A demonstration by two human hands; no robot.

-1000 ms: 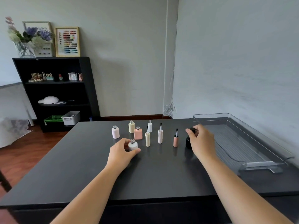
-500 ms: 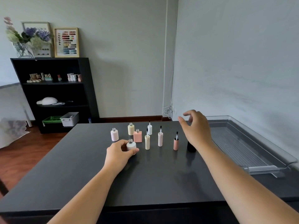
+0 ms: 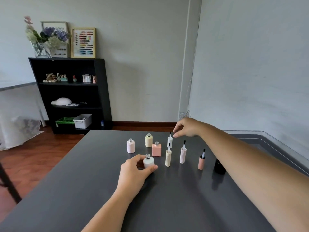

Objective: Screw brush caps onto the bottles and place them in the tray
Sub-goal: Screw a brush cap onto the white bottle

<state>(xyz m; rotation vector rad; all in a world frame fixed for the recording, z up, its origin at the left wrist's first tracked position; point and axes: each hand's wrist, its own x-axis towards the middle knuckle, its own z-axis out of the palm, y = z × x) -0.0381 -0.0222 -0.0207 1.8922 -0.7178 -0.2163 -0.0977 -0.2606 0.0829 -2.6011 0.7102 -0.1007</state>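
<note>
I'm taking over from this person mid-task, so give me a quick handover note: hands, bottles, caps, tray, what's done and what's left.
Left hand grips the white bottle, which stands uncapped on the table.
Right hand holds nothing; its fingers are poised just over the white brush cap.
The pale pink bottle, yellow bottle and square pink bottle stand uncapped.
The cream cap, pale pink cap and pink cap stand brush-up.
The black bottle stands by the right forearm.
Done: no bottle shows in the tray.
Left: cap the bottles, then tray them.
</note>
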